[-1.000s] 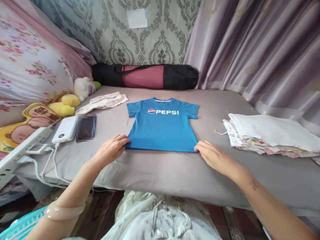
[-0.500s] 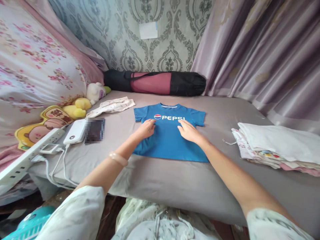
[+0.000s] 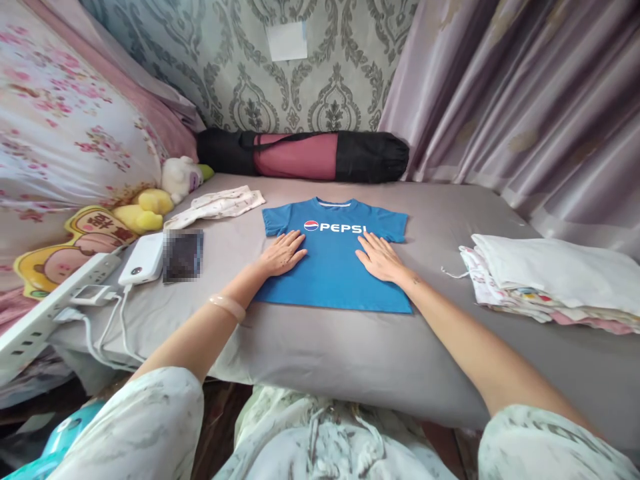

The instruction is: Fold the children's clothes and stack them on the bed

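Note:
A blue T-shirt (image 3: pixel 333 273) with a white PEPSI print and a round logo lies spread face up, its collar away from me. My left hand (image 3: pixel 284 255) rests flat on the shirt's left side, just below the sleeve, fingers spread. On the opposite side, my right hand (image 3: pixel 380 257) lies flat with its fingers outstretched, the tips at the last letter of the print. Neither hand grips the cloth. The hem runs nearly straight toward me.
The shirt lies on a grey sheet (image 3: pixel 320 353). Folded clothes (image 3: pixel 555 273) are stacked at right. At left are a crumpled pale cloth (image 3: pixel 220 205), a white power bank (image 3: pixel 143 259), a power strip (image 3: pixel 60 310) and plush toys (image 3: pixel 145 210). A long black-and-red bag (image 3: pixel 295 157) lies behind.
Both hands have come down flat onto the shirt and their fingers have spread. My left hand has shifted outward to the left side. The view has tilted slightly downward.

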{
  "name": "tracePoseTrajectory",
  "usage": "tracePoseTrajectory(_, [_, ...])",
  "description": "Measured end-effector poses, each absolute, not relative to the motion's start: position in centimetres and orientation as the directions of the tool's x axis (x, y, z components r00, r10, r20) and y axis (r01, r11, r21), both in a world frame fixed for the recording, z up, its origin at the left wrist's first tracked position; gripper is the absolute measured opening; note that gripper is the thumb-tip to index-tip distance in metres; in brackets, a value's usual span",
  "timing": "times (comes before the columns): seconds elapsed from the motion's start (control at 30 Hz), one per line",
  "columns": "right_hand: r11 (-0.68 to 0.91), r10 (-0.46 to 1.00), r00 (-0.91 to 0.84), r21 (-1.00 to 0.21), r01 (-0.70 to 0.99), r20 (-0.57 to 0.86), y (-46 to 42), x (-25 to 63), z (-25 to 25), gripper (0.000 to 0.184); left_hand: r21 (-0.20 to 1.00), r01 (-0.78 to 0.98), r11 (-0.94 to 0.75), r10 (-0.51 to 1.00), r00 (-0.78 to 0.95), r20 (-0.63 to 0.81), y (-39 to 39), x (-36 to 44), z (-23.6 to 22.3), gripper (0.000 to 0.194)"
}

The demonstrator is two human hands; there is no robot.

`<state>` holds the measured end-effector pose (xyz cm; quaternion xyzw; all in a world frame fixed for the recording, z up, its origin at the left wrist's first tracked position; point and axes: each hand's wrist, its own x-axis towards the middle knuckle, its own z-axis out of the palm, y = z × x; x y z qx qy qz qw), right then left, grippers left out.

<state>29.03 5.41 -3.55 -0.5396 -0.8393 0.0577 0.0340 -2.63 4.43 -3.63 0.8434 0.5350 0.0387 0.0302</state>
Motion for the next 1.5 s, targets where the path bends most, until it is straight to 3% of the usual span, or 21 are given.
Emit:
tracePoseTrajectory(0.13, [0.49,0.868,-0.496,-0.145,0.859,-0.001,2.0,30.7,-3.4,0.066,0.111,0.876,-0.47,0.881,0.474,-0.01,2.0,-4.0,-3.1,0.07])
tracePoseTrajectory(0.3, [0.519,0.843,-0.535,-0.192,0.833,-0.044,-1.9,32.5,-2.9,0.063,0.218,0.872,-0.437,0.883,0.463,-0.08,-1.3,-5.8,-2.1,0.073])
tracePoseTrajectory(0.5, [0.569,0.815,-0.58,-0.179,0.803,-0.01,-6.4,33.8,-2.3,0.056,0.446,0.868,-0.22,0.964,0.263,-0.035,-5.3,-7.4,-1.5,0.085])
tracePoseTrajectory(0.7, [0.572,0.815,-0.579,-0.178,0.8,0.017,-9.4,34.7,-2.0,0.055,0.627,0.777,-0.06,0.997,0.08,-0.004,-6.8,-8.1,-2.0,0.063])
tracePoseTrajectory(0.87, [0.562,0.822,-0.569,-0.193,0.804,0.021,-9.8,34.8,-1.7,0.054,0.643,0.762,0.072,0.997,-0.07,-0.028,-6.0,-7.1,-0.9,0.05])
tracePoseTrajectory(1.07, [0.553,0.825,-0.564,-0.221,0.803,0.014,-9.9,34.9,-1.6,0.054,0.797,0.535,0.28,0.96,-0.133,-0.248,-5.7,-6.9,0.6,0.051])
tracePoseTrajectory(1.17, [0.55,0.826,-0.563,-0.236,0.801,0.013,-9.9,34.9,-1.5,0.055,0.782,0.455,0.426,0.904,-0.173,-0.391,-6.0,-7.0,1.0,0.051])
tracePoseTrajectory(1.27, [0.546,0.826,-0.564,-0.252,0.799,0.003,-9.7,35.0,-1.3,0.055,0.728,0.497,0.471,0.875,-0.163,-0.455,-6.1,-7.0,1.2,0.047])
tracePoseTrajectory(1.4, [0.532,0.829,-0.559,-0.278,0.8,-0.021,-9.7,35.2,-0.8,0.056,0.657,0.649,0.383,0.898,-0.095,-0.429,-5.5,-7.5,1.3,0.039])
tracePoseTrajectory(1.5, [0.518,0.83,-0.555,-0.297,0.802,-0.052,-9.2,35.6,-0.1,0.055,0.515,0.818,0.258,0.913,-0.032,-0.406,-4.5,-8.1,1.8,0.029])
